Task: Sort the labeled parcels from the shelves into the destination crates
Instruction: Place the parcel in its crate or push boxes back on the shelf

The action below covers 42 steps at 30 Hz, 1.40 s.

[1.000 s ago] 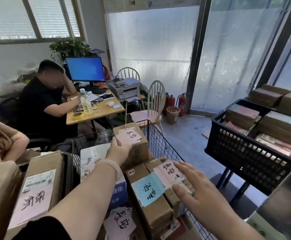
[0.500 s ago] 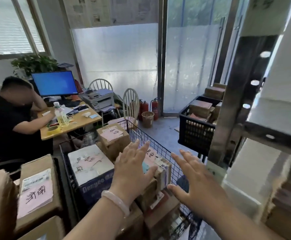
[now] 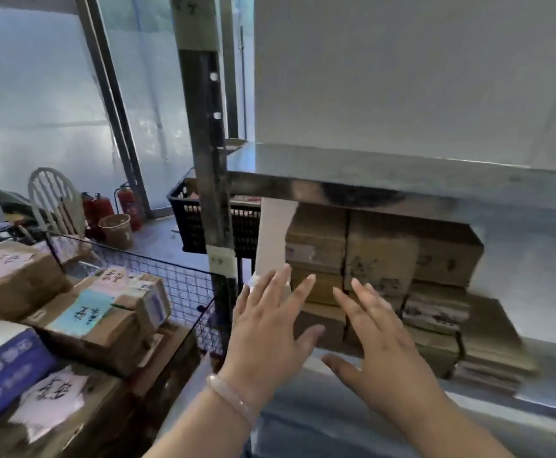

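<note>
Stacks of brown cardboard parcels with handwritten labels fill the lower tier of a metal shelf. My left hand, with a pale bangle at the wrist, and my right hand are both raised in front of these parcels, fingers straight and spread, holding nothing. Neither hand touches a box. To the left stands a black wire crate packed with parcels, among them one with a blue label and others with pink labels.
The shelf's dark upright post stands between the wire crate and the shelf. A black plastic crate sits behind it on the floor. Farther left are a white chair, red fire extinguishers and a small bin.
My view has swung right, from the wire crate and desk to the shelf. Both hands left the crate's parcels and now hover open before the shelf's stacked boxes.
</note>
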### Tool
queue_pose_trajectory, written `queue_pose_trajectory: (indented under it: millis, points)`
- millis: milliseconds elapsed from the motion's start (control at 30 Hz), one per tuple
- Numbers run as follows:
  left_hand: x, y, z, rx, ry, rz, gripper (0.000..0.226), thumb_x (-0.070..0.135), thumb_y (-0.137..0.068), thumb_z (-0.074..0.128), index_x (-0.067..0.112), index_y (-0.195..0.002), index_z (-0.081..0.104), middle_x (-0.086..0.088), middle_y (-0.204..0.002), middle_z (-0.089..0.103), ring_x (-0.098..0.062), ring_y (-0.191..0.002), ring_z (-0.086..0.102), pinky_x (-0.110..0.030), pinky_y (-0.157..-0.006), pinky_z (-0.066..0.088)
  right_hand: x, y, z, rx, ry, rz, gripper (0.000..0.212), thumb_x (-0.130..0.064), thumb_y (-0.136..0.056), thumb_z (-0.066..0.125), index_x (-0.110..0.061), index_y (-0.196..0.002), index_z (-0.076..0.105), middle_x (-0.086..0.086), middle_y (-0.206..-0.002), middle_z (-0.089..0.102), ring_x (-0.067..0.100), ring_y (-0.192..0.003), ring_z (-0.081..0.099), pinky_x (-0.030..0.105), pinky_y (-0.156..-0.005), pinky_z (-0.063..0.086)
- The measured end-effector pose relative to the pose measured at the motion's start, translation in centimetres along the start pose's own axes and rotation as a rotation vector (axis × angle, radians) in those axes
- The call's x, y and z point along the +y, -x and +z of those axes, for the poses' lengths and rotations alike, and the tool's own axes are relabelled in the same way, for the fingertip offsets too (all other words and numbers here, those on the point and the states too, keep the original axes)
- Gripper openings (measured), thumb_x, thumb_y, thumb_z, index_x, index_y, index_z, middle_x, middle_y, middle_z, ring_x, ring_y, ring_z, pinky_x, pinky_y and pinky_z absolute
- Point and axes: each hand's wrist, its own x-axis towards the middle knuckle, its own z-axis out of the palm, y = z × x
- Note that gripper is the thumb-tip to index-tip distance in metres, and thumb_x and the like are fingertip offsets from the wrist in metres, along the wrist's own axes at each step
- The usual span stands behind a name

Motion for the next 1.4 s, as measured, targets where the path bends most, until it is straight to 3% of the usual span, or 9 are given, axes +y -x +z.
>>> queue_pose_trajectory:
  millis: [200,333,500,633,800,933,1100,1200,1400]
  points:
    - [8.5,-1.6,3.6,-0.051,0.082,0.147,0.075,0.063,-0.087,0.049,0.047,-0.153,0.016,0.007,-0.163,0.020,-0.017,-0.150,0.014,-0.042,-0.122,0.011,6.5,4.8,-3.2,0.088,0.046,0.138,0.093,-0.062,-0.083,0.058,-0.065,-0.132,-0.021,-0.026,-0.156,-0.013,-0.012,-0.131,-0.029,0.027,-0.114,-0.005]
    - [13.2,-2.8,6.5,-0.065,0.106,0.193,0.076,0.061,-0.089,0.052,0.050,-0.151,0.008,0.009,-0.164,0.016,-0.015,-0.151,0.009,-0.036,-0.116,0.002,11.4,6.8,-4.8,0.115,0.067,0.186,0.092,-0.061,-0.084,0.057,-0.063,-0.135,-0.019,-0.027,-0.154,-0.012,-0.013,-0.129,-0.033,0.025,-0.110,-0.010]
    - [18.8,-4.1,10.3,-0.123,0.154,0.163,0.074,0.062,-0.091,0.050,0.049,-0.152,0.009,0.008,-0.164,0.014,-0.015,-0.151,0.007,-0.034,-0.114,0.004,18.3,9.2,-6.2,0.083,0.034,0.274,0.090,-0.060,-0.083,0.060,-0.053,-0.147,-0.002,-0.017,-0.161,-0.005,0.009,-0.148,-0.001,0.027,-0.114,0.001]
    - [24.5,-4.9,14.4,-0.236,0.152,0.158,0.075,0.060,-0.092,0.051,0.046,-0.154,0.012,0.006,-0.165,0.012,-0.019,-0.151,0.009,-0.039,-0.120,0.013,24.6,11.1,-7.7,0.080,-0.010,0.333,0.090,-0.058,-0.080,0.063,-0.050,-0.147,0.003,-0.013,-0.162,0.003,0.011,-0.148,0.006,0.032,-0.117,0.017]
    - [29.7,-6.4,19.7,-0.352,0.138,0.121,0.075,0.056,-0.093,0.051,0.040,-0.156,0.014,0.003,-0.166,0.009,-0.019,-0.152,0.006,-0.039,-0.120,0.014,30.5,12.8,-8.0,0.055,-0.069,0.316,0.081,-0.072,-0.075,0.044,-0.060,-0.139,-0.004,-0.026,-0.151,-0.006,0.000,-0.142,-0.001,0.026,-0.113,0.011]
    - [31.9,-8.7,23.8,-0.435,0.004,0.060,0.073,0.053,-0.092,0.050,0.036,-0.156,0.018,-0.001,-0.166,0.011,-0.024,-0.151,0.009,-0.041,-0.121,0.014,34.5,13.9,-7.8,-0.009,-0.109,0.344,0.085,-0.064,-0.081,0.053,-0.066,-0.132,-0.015,-0.021,-0.158,-0.007,0.009,-0.148,0.003,0.030,-0.118,0.016]
    - [32.6,-10.9,28.0,-0.550,-0.106,-0.144,0.073,0.071,-0.089,0.036,0.044,-0.154,0.016,-0.002,-0.166,0.004,-0.035,-0.150,0.000,-0.049,-0.119,0.009,37.9,14.6,-7.1,-0.075,-0.163,0.374,0.081,-0.058,-0.088,0.053,-0.051,-0.148,-0.001,-0.015,-0.160,-0.008,0.006,-0.147,-0.005,0.020,-0.114,0.005]
    - [33.1,-10.6,29.4,-0.553,-0.122,-0.169,0.073,0.075,-0.085,0.027,0.049,-0.152,0.015,-0.001,-0.166,0.002,-0.036,-0.149,-0.007,-0.051,-0.119,0.001,38.7,14.7,-6.7,-0.124,-0.205,0.381,0.079,-0.055,-0.090,0.054,-0.047,-0.150,0.003,-0.012,-0.161,-0.008,0.005,-0.147,-0.009,0.023,-0.116,0.006]
    - [34.2,-9.6,29.5,-0.517,-0.069,-0.219,0.090,0.083,-0.065,0.040,0.053,-0.147,0.017,0.002,-0.163,0.002,-0.037,-0.147,-0.002,-0.055,-0.118,0.004,39.3,14.8,-6.0,-0.136,-0.249,0.377,0.076,-0.052,-0.090,0.057,-0.046,-0.149,0.009,-0.011,-0.161,-0.002,0.006,-0.147,-0.006,0.024,-0.116,0.007]
